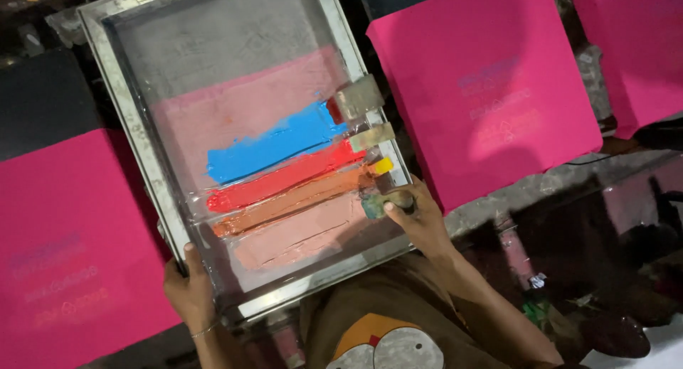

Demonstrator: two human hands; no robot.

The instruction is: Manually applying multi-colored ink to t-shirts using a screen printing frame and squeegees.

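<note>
A metal-framed printing screen [135, 127] lies tilted in front of me. On its mesh are bands of blue ink [274, 145], red ink [284, 178], orange-brown ink [292, 202] and pale pink ink [299, 234]. My left hand [188, 287] grips the frame's near left corner. My right hand [420, 216] holds a small squeegee block [380, 202] at the right end of the lower bands. Two more ink-smeared blocks [359, 99] [371, 136] rest by the right rail, next to a dab of yellow ink [384, 166].
Pink fabric pieces with faint prints lie on the boards: one at the left [64, 255], one right of the screen [484, 92], another at the far right [640, 49]. Dark cluttered floor and a glossy surface [605, 227] lie at lower right.
</note>
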